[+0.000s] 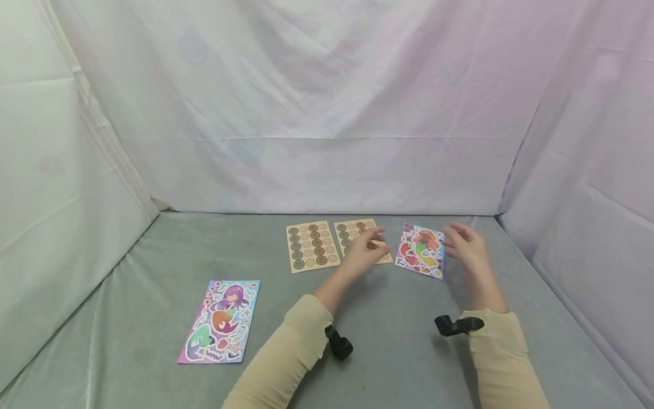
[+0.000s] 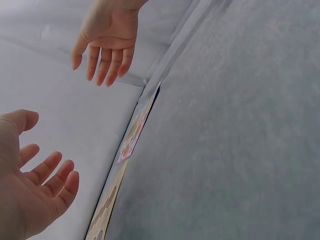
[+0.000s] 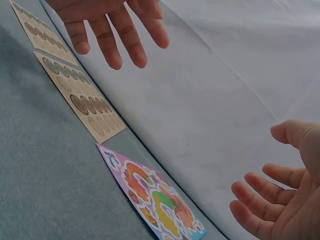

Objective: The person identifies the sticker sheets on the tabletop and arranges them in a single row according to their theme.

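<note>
A mermaid sticker sheet point(image 1: 420, 251) lies on the grey cloth at the back right, between my two hands in the head view. My right hand point(image 1: 467, 247) hovers by its right edge, fingers loosely bent and holding nothing. Above the right one of two beige sheets of round stickers point(image 1: 352, 233) is my left hand point(image 1: 361, 253), its fingers spread and relaxed. Both wrist views show the hands raised off the table, apart from the sheets; the right wrist view shows the mermaid sheet point(image 3: 162, 200) flat below. The other beige sheet point(image 1: 313, 246) lies just left.
A larger mermaid sticker sheet point(image 1: 221, 321) with a purple-haired figure lies at the front left. White cloth walls point(image 1: 327, 170) stand behind and at both sides of the grey table cover point(image 1: 398, 352). A small black wrist camera sits on each sleeve.
</note>
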A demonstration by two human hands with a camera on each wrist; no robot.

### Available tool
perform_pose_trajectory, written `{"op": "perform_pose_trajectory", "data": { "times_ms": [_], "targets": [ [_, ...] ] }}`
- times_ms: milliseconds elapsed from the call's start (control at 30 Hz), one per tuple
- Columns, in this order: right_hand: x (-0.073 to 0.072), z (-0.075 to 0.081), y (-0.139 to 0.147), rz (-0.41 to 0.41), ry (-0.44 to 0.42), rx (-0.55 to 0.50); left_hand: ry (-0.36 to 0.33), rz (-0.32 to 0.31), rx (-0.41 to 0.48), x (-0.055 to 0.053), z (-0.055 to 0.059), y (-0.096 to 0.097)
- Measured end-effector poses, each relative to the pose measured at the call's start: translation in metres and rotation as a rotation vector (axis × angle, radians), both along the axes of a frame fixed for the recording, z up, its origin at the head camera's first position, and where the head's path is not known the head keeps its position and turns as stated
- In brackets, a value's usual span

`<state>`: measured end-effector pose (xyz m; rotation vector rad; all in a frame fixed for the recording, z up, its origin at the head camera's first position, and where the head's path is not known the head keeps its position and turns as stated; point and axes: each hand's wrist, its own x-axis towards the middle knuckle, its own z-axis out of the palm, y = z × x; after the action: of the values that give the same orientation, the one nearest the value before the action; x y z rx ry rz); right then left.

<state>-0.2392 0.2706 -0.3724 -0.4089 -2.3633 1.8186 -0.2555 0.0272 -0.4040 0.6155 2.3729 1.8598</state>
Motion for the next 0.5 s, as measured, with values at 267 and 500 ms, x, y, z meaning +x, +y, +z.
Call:
{"op": "perform_pose_trajectory", "data": {
  "times_ms": [267, 500],
  "targets": [
    [-0.029, -0.042, 0.028, -0.036, 0.000, 0.033, 0.012, 0.009, -0.026, -0.006, -0.005, 0.018],
    [-0.008, -0.019, 0.009, -0.049, -0.052, 0.045, -0.023, 0.018, -0.006, -0.006, -0.011, 0.028]
  ]
}}
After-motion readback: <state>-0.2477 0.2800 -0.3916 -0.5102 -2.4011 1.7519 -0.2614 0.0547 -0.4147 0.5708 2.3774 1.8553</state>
